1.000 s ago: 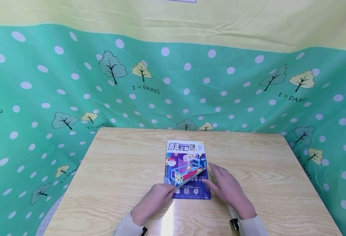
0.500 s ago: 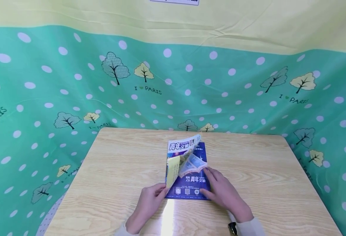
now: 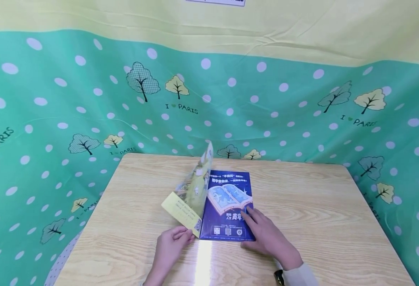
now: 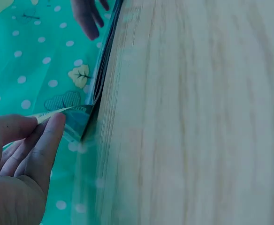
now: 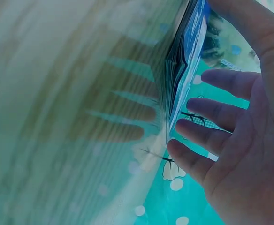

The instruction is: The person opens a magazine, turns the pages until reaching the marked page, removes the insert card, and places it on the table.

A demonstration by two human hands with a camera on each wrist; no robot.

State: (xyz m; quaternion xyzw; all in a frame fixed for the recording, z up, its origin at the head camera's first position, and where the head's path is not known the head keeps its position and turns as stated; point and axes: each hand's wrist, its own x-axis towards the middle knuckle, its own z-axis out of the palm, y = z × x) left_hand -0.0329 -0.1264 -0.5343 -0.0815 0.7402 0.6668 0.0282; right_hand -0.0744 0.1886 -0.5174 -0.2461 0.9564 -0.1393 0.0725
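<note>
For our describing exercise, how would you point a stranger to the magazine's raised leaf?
On the wooden table lies an open magazine, its dark blue page beside the right hand. Along that page's left side, the raised leaf slants up, pinched by the left hand. Unlike the dark blue page, it shows a yellow-green picture and a yellow strip.

Before you is the bench [image 3: 320,206], of light wood grain, with rounded far corners. Behind its far edge you see a green cloth [image 3: 231,95] with pale dots, which goes also along the left and right edges. On it are printed trees [image 3: 143,81] and the words "I PARIS" [image 3: 181,108] with a small heart. Above is a yellow band [image 3: 209,31]. Toward the bench's near edge, you can notice a bright reflection [image 3: 203,264].
</note>
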